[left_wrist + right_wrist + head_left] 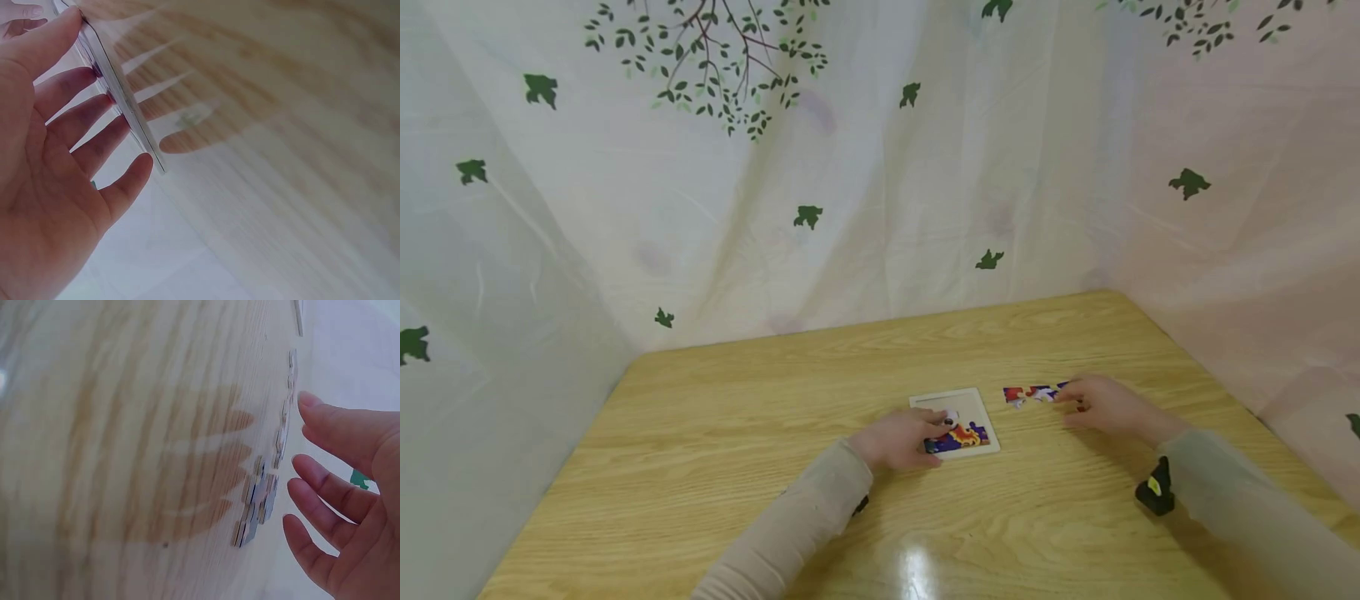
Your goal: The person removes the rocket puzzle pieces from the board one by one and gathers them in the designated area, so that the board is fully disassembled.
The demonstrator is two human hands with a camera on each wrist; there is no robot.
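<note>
Touching the board with fingers spread, your left hand reaches across the worktop; your right hand, grip apart, hovers palm-down near loose pieces right of the board.

A small curtained-off corner: pale cloth hangs behind the far, left and right edges of a wood-grain table, its print showing leafy branches and green motifs. Whether home or office, I cannot tell.

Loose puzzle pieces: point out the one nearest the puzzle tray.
The leftmost, largely red piece; the others lie farther right, closer to the right hand.
</note>
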